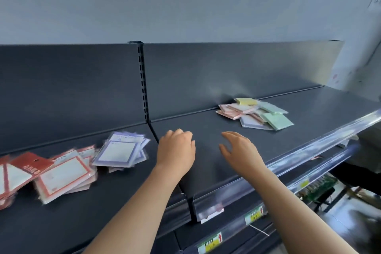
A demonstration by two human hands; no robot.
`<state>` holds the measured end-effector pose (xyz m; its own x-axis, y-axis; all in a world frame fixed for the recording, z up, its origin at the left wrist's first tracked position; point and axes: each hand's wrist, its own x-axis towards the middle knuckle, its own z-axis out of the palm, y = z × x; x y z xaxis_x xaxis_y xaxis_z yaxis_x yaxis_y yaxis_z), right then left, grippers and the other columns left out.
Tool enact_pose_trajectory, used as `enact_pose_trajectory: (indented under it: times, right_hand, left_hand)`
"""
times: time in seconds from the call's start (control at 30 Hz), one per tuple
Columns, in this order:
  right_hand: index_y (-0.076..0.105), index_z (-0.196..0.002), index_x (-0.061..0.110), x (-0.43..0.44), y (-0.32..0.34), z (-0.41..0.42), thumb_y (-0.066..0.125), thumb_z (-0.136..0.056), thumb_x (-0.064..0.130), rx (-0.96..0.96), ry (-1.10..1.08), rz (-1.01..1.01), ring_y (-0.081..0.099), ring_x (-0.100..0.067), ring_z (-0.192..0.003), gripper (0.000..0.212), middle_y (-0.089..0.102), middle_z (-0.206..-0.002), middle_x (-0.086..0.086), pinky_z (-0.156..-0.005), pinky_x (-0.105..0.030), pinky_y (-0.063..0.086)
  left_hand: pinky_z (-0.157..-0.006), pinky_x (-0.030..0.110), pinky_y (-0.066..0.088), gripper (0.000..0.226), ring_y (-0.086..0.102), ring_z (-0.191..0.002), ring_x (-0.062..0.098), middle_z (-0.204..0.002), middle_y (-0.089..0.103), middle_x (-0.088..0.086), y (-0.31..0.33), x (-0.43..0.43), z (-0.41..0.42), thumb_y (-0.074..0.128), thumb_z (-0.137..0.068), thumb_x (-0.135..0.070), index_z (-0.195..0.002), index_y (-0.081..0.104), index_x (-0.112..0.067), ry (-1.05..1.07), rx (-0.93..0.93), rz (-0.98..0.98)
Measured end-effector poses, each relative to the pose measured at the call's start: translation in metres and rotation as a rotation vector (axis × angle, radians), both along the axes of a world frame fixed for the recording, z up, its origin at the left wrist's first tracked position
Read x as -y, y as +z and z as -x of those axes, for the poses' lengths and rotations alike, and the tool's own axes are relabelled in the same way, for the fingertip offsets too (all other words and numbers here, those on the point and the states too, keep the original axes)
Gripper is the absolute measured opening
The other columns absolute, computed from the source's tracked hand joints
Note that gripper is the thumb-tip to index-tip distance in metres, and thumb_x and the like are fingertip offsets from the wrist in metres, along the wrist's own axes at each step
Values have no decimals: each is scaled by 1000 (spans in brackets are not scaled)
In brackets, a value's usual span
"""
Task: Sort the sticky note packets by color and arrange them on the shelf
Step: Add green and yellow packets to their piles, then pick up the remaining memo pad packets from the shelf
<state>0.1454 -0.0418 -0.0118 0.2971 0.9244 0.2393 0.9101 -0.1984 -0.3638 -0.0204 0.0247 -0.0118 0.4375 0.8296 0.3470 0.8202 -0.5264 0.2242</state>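
A mixed pile of sticky note packets (254,113) in pink, green, yellow and lavender lies on the dark shelf (309,126), at the back right. On the left section lie a purple-bordered stack (121,151) and a red-bordered stack (61,175). My left hand (176,150) hovers over the shelf's middle with its fingers curled, holding nothing. My right hand (239,150) is beside it, fingers relaxed and spread, empty, short of the mixed pile.
A slotted upright (144,80) and a seam split the shelf into two sections. A clear price rail (288,163) runs along the front edge, with yellow-green price tags (210,242) on the lower shelf. A pale pillar (358,55) stands at far right.
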Motion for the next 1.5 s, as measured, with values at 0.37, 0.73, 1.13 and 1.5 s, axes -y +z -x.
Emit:
enact_pose_trajectory:
  times: [0.37,0.73,1.13,1.5]
  right_hand:
    - [47,-134,4,-60,-16,-110,52,-94,19,47,-40,-28,40,-32,-129,42,47,-137,-12,-105,-35,31]
    - [46,-115,15,-134,-29,-194,36,-97,25,229,105,119,37,-23,-129,23,46,-125,-4,-102,-38,25]
    - [54,-135,20,-60,-22,-207,46,-82,0,-217,356,17,33,-20,-139,57,45,-146,2,-116,-28,22]
    - [65,-106,11,-34,-30,-229,39,-97,17,36,185,-23,53,-26,-110,28,62,-118,0,-81,-33,44]
  left_hand:
    - [-89,31,42,26,47,-112,24,-122,51,2,-34,-51,-82,42,-101,-31,-112,56,-12,-14,-63,120]
    - [-95,30,35,41,43,-119,27,-134,41,6,-35,-62,-130,39,-91,-1,-131,39,-12,128,-252,59]
    - [-103,42,32,53,37,-132,32,-146,37,10,-22,-56,-189,31,-101,-46,-144,31,-15,215,49,300]
    - [-110,45,25,85,28,-137,33,-152,20,14,-31,-43,-215,46,-94,-54,-151,2,-10,278,21,333]
